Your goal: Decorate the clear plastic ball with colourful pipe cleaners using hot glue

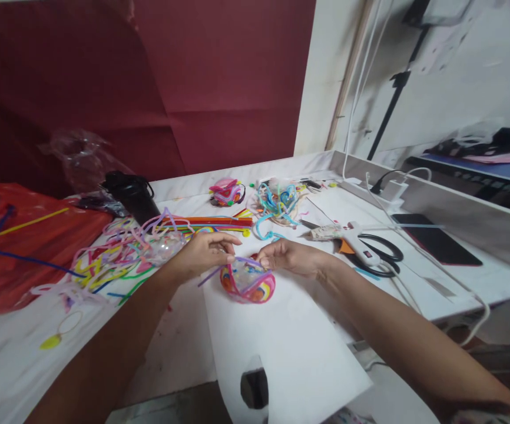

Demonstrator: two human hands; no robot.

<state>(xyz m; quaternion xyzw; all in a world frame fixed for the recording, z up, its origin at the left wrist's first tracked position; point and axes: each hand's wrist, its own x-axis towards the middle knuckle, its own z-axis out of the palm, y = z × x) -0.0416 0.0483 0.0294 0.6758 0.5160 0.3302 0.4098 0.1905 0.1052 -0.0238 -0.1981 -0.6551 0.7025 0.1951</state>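
Observation:
A round craft piece of pink, yellow and orange pipe cleaners, with a clear shiny middle, is held over a white paper sheet. My left hand pinches a purple pipe cleaner at the piece's upper left edge; one end of the strip sticks out to the left. My right hand closes its fingertips on the upper right of the same strip and rim. The fingertips partly cover the top of the piece.
Tangled pipe cleaners and a red plastic bag lie left, by a black bottle. Behind are a pink craft piece and a blue one. Right are black-handled scissors, a glue gun, its cord and a phone.

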